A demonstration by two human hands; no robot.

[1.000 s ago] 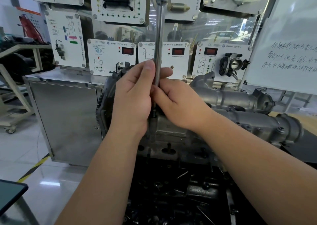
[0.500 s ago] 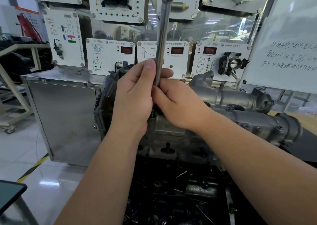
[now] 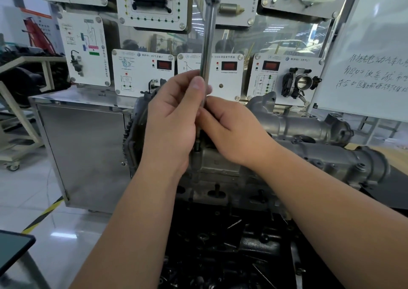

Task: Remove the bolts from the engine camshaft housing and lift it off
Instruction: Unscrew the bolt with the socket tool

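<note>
Not much I can actually read from where I'm standing. The whiteboard (image 3: 373, 52) on my right has three lines of handwritten Chinese in dark marker, cut off at the edge, and I can't make the characters out for sure. The white training panels (image 3: 142, 72) behind the engine each have a small round VW-style logo next to a printed Chinese heading, too small and blurry to read. Three of them carry red digital displays (image 3: 164, 64), dark, no digits showing. The panel on the left (image 3: 85, 50) has a pink label and a green label, text too tiny to tell. No readable numbers or brand names anywhere else.
</note>
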